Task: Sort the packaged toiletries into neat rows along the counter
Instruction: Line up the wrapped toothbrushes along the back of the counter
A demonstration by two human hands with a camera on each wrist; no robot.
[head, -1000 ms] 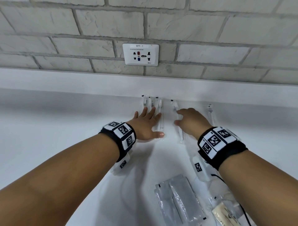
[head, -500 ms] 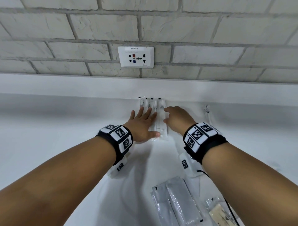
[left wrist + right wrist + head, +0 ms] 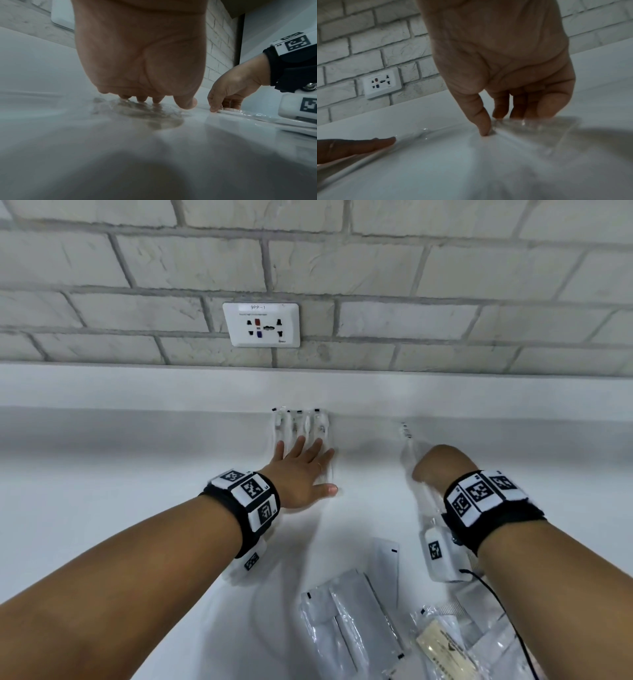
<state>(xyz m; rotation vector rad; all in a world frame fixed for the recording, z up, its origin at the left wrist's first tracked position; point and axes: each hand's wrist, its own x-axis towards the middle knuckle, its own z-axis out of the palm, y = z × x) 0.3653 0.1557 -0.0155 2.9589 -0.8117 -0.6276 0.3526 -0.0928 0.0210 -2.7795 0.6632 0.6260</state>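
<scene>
Several clear-wrapped toothbrushes (image 3: pixel 301 422) lie side by side against the counter's back upstand. My left hand (image 3: pixel 301 470) lies flat on their near ends, fingers straight and spread; in the left wrist view its fingertips (image 3: pixel 141 98) press the crinkled wrap (image 3: pixel 147 112). One more wrapped toothbrush (image 3: pixel 407 440) lies alone to the right, pointing at the upstand. My right hand (image 3: pixel 442 463) is curled down over it. In the right wrist view the thumb (image 3: pixel 485 128) sits at the packet's left edge and the fingers (image 3: pixel 501 111) at its far side, pinching the clear wrap (image 3: pixel 536 125).
Grey foil sachets (image 3: pixel 356 618), a white sachet (image 3: pixel 387 559) and a clear packet with a beige item (image 3: pixel 442 642) lie at the counter's front. A wall socket (image 3: pixel 262 325) sits in the brick wall above the white upstand (image 3: pixel 137 388). A black cable (image 3: pixel 496 604) hangs from my right wrist.
My right hand pushed a wrapped toothbrush against the row, then moved right onto the lone packet. My left hand has stayed flat on the row.
</scene>
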